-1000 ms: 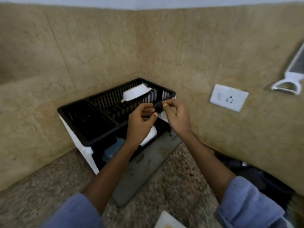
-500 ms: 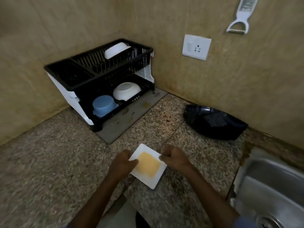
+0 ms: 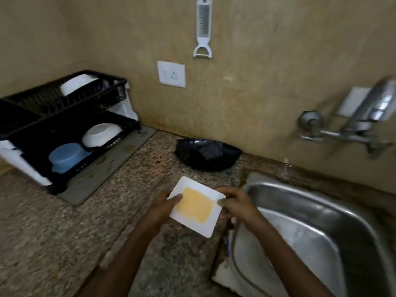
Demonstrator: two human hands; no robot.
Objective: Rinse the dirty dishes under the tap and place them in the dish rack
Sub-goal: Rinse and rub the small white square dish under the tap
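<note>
A white square plate [image 3: 196,205] with a yellow smear across its middle is held over the granite counter, just left of the steel sink [image 3: 317,228]. My left hand [image 3: 162,207] grips its left edge and my right hand [image 3: 235,203] grips its right edge. The black two-tier dish rack [image 3: 64,116] stands at the far left against the wall. It holds a white bowl [image 3: 77,83] on top, and a white bowl [image 3: 100,133] and a blue bowl [image 3: 66,156] below. The tap [image 3: 351,129] sticks out of the wall at the right.
A black dish [image 3: 186,147] with a dark sponge [image 3: 210,152] sits by the wall behind the plate. A grey drain mat [image 3: 111,163] lies under the rack. A socket [image 3: 171,73] and a hanging grater [image 3: 203,28] are on the wall.
My hands left the rack's top tier, came down to the plate on the counter and took hold of it. They have carried it right, toward the sink. My view swung right.
</note>
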